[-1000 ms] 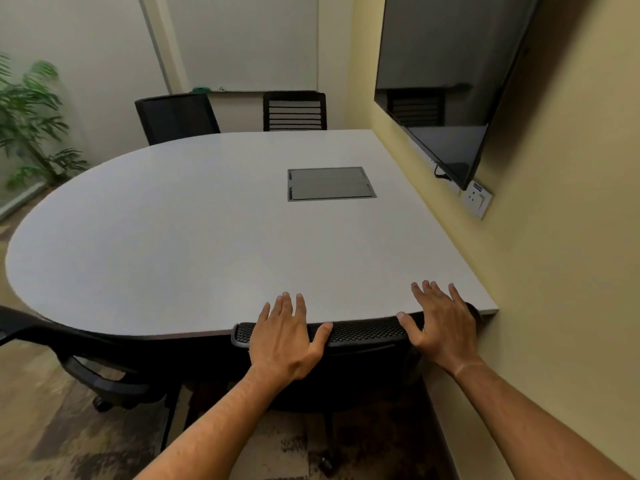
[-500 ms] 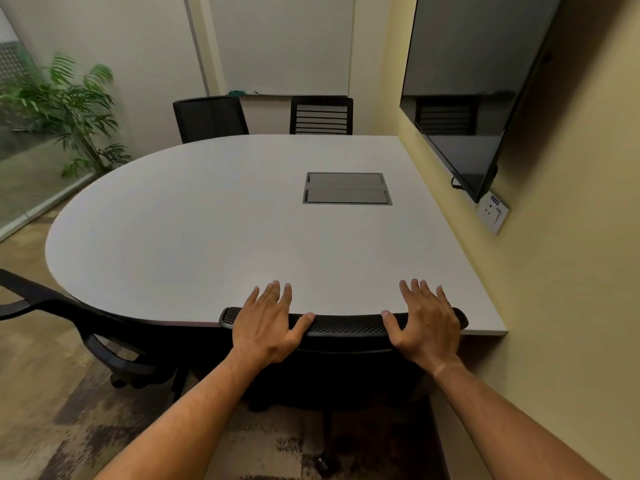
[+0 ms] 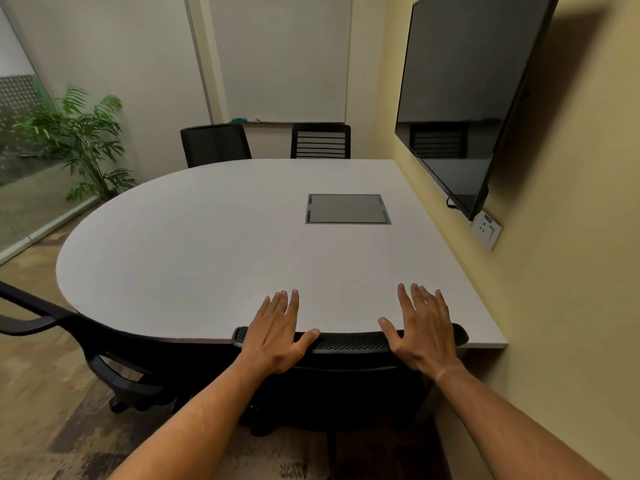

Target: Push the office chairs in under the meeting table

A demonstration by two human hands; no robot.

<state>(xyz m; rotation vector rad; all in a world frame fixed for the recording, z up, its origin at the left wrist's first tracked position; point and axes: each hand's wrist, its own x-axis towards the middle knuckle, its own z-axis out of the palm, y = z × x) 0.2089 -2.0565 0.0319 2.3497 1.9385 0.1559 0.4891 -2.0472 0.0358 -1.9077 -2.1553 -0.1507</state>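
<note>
A black mesh office chair stands right in front of me, the top of its backrest touching the near edge of the pale grey meeting table. My left hand lies flat on the left part of the backrest top, fingers stretched out over the tabletop and thumb along the rim. My right hand presses on the right part the same way, fingers spread. Neither hand curls around the backrest. The chair's seat is hidden under the table.
A second black chair stands at the table's left curve, angled, its armrests outside the edge. Two chairs sit tucked at the far side. A wall with a TV and a socket runs close on the right. A plant stands far left.
My view has lifted and taken in more of the room. Both hands have slid slightly forward, fingers reaching further over the tabletop. The chair's backrest stays against the table edge.
</note>
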